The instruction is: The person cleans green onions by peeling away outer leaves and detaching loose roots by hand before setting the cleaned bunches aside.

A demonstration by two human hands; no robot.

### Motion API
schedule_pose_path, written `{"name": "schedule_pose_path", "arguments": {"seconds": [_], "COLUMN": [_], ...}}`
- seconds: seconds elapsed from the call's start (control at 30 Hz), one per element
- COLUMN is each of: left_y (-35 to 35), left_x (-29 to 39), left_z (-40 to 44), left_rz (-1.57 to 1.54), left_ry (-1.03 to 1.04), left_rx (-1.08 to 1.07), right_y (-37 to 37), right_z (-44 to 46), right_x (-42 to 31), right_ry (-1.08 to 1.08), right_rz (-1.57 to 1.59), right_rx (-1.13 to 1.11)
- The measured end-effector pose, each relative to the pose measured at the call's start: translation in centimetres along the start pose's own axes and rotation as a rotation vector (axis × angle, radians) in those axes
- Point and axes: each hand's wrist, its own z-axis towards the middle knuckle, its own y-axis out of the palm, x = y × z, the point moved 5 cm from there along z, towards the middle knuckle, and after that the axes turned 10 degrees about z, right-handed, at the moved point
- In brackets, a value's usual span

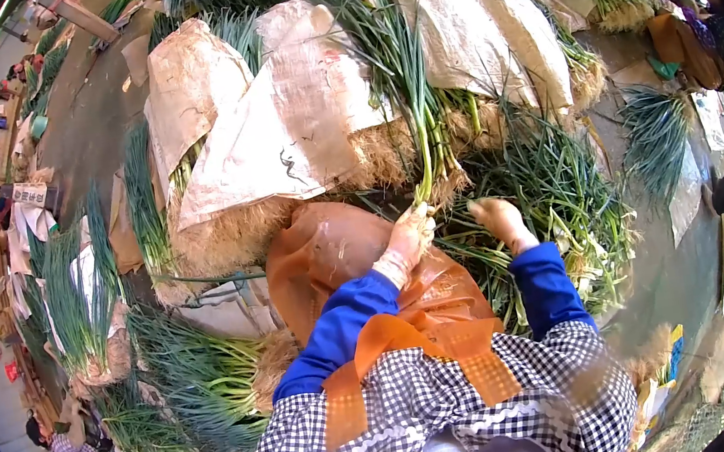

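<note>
My left hand is closed around the lower stems of a green onion, just above my lap. Its long leaves reach away from me over the bundles. My right hand is a short way to the right, fingers curled together; whatever they may pinch is too small to make out. Under and beyond it spreads a heap of loose green leaves and pale peelings. In front of me, green onion bundles with root ends towards me lie partly under white woven sacks. An orange apron covers my lap.
More green onion bundles lie at left and near left. Another bundle rests on the floor at right. A person sits at upper right, and another person is at lower left. A wooden post stands at upper left.
</note>
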Motion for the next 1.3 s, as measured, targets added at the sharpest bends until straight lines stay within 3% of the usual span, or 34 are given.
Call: {"name": "schedule_pose_path", "arguments": {"seconds": [0.07, 0.1, 0.13, 0.17, 0.2, 0.23, 0.27, 0.33, 0.37, 0.47, 0.53, 0.6, 0.67, 0.73, 0.77, 0.8, 0.87, 0.9, 1.0, 1.1, 1.2, 1.3], "left_y": [1.7, 1.9, 1.8, 2.1, 2.4, 1.3, 0.6, -0.2, -1.6, -1.2, -1.2, -1.4, -1.7, -1.6, -1.6, -1.9, -1.2, 0.2, 1.0, 0.7, 0.4, -1.1], "left_x": [0.1, -0.2, -0.2, -0.2, -0.4, -1.2, -0.9, -0.4, -1.7, -2.1, -2.3, -2.0, -2.2, -1.8, -1.7, -2.4, -1.9, -0.2, 0.7, 0.8, 0.0, -1.0], "left_z": [-1.5, -1.8, -1.8, -2.2, -2.7, -2.1, -2.6, -1.2, -0.2, 0.0, -0.2, -0.2, 0.5, 0.3, 0.3, 0.6, 0.5, -0.8, -1.3, -0.9, -0.8, 0.4], "left_rz": [-0.261, -0.338, -0.329, -0.361, -0.397, -0.258, -0.175, 0.165, 0.336, 0.263, 0.232, 0.113, 0.165, 0.341, 0.615, 0.612, 0.975, 1.239, 1.415, 1.458, 1.423, 1.341], "left_ry": [-0.144, -0.148, -0.143, -0.167, -0.196, -0.197, -0.238, 0.127, 0.122, 0.081, 0.055, 0.081, 0.129, 0.146, 0.161, 0.158, 0.509, 0.455, 0.354, 0.31, 0.284, 0.198], "left_rx": [-0.303, -0.434, -0.434, -0.511, -0.581, -0.247, -0.051, 0.211, 0.193, 0.175, 0.17, 0.21, 0.17, 0.234, 0.282, 0.28, 0.326, 0.374, 0.412, 0.398, 0.358, 0.335], "right_y": [0.1, 0.7, 1.1, 4.0, 4.7, 5.8, 6.5, 6.2, 5.4, 3.2, 2.9, 3.1, 1.8, -0.1, -0.9, -1.5, -0.5, 0.8, 2.5, 3.2, 3.7, 3.1], "right_z": [2.5, 3.5, 5.1, 6.8, 8.1, 8.9, 9.1, 8.8, 8.2, 6.3, 4.8, 2.9, 1.6, 1.4, 1.7, 2.1, 3.4, 4.3, 5.5, 5.1, 3.9, 2.5], "right_x": [-2.5, -4.5, -6.1, -4.8, -5.8, -6.0, -6.5, -7.3, -8.0, -10.5, -11.6, -11.6, -11.0, -9.2, -9.4, -9.9, -11.3, -11.3, -11.1, -10.9, -11.2, -12.5], "right_ry": [0.429, 0.409, 0.37, 0.449, 0.257, 0.283, 0.312, 0.133, 0.155, 0.209, 0.05, -0.298, -0.375, -0.185, -0.151, -0.114, 0.026, 0.051, 0.093, 0.042, -0.088, -0.238], "right_rz": [1.017, 1.093, 1.168, 1.267, 1.226, 1.203, 1.177, 0.779, 0.64, 0.39, 0.297, 0.134, 0.147, 0.149, 0.199, 0.249, 0.221, 0.147, 0.092, 0.178, -0.021, -0.076], "right_rx": [-0.18, -0.172, -0.162, -0.149, -0.099, -0.073, -0.046, 0.032, 0.039, 0.057, 0.078, 0.065, 0.067, 0.109, 0.156, 0.204, 0.07, 0.002, -0.055, 0.135, 0.297, 0.323]}}
